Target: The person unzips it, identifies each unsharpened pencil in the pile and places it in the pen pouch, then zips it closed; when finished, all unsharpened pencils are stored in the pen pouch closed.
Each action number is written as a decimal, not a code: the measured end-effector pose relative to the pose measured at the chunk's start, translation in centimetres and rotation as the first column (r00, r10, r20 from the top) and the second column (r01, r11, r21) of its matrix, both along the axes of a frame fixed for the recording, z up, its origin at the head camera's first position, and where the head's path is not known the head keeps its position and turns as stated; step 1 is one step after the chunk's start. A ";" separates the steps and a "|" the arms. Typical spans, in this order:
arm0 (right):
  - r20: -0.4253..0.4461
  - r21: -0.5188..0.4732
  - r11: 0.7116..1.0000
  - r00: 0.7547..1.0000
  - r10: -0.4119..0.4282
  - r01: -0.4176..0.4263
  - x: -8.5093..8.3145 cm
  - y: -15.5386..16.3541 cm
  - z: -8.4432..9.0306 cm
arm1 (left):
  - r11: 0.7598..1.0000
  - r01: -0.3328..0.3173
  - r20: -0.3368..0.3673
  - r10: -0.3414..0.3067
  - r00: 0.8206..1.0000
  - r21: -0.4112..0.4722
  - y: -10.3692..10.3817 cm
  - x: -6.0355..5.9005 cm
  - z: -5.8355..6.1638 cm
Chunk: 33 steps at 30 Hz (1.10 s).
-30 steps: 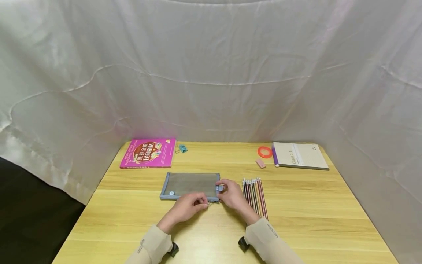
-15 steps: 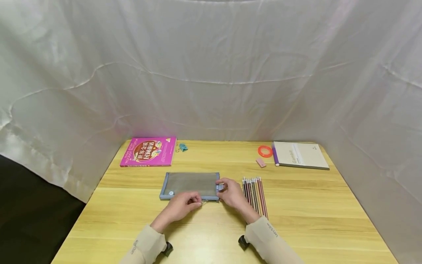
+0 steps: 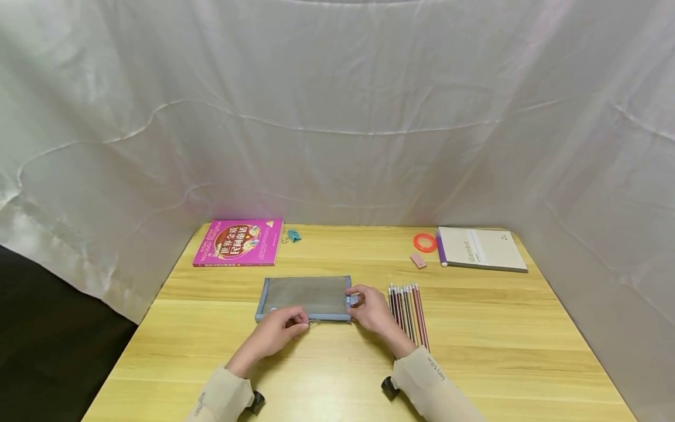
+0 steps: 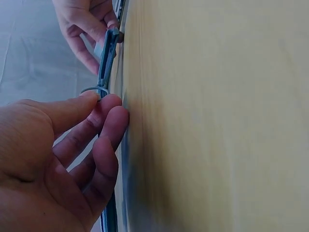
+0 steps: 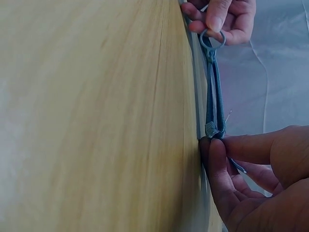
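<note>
A zipper pouch (image 3: 308,295) with a grey see-through panel and blue-grey edging lies flat mid-table. At its near edge my left hand (image 3: 276,332) pinches the ring pull (image 5: 224,41) of the zipper between thumb and fingertips. Between this ring and the pouch's right end, the zipper's two blue tapes (image 5: 219,96) stand slightly apart. My right hand (image 3: 371,308) grips the right end by a small tab (image 3: 353,299), thumb and fingers pinching the corner in the right wrist view. Part of the lower left edge is hidden behind my left hand.
Several pencils (image 3: 407,310) lie right of the pouch, partly under my right forearm. Farther back are a pink eraser (image 3: 418,261), an orange tape roll (image 3: 425,242), a notebook (image 3: 482,249), a teal clip (image 3: 293,235) and a pink book (image 3: 238,242). Grey curtains (image 3: 348,117) enclose the table.
My left hand has slid leftward along the pouch's near edge with the ring pull, and the parted stretch of zipper has lengthened. My right hand has stayed at the right end.
</note>
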State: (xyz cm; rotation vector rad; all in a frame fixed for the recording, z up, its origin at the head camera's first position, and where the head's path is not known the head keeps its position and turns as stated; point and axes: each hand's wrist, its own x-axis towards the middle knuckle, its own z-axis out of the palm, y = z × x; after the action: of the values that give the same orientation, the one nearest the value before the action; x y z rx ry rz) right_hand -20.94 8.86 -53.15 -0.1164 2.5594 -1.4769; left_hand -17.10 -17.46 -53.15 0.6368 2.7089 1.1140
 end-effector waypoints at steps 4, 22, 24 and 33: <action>-0.004 0.020 1.000 1.000 -0.008 0.008 0.0 0.1 0.1 | 0.999 -0.009 0.045 0.007 0.999 0.034 -0.6 0.2 0.1; 0.007 0.007 1.000 1.000 -0.012 0.012 0.1 0.1 0.1 | 0.998 -0.053 0.097 0.050 0.994 0.026 -3.3 0.3 0.4; 0.012 -0.009 1.000 1.000 -0.011 0.011 0.2 0.1 0.2 | 0.998 -0.066 0.103 0.063 0.993 0.024 -3.6 0.3 0.3; 0.007 -0.017 1.000 1.000 0.000 0.000 0.2 0.1 0.3 | 0.997 -0.069 0.105 0.066 0.992 0.020 -5.1 0.4 0.7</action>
State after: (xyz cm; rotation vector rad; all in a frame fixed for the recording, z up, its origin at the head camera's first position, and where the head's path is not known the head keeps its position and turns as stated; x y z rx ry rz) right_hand -20.74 8.95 -52.85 -0.1134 2.5424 -1.4962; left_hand -16.73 -22.57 -52.45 0.4792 2.6504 1.1623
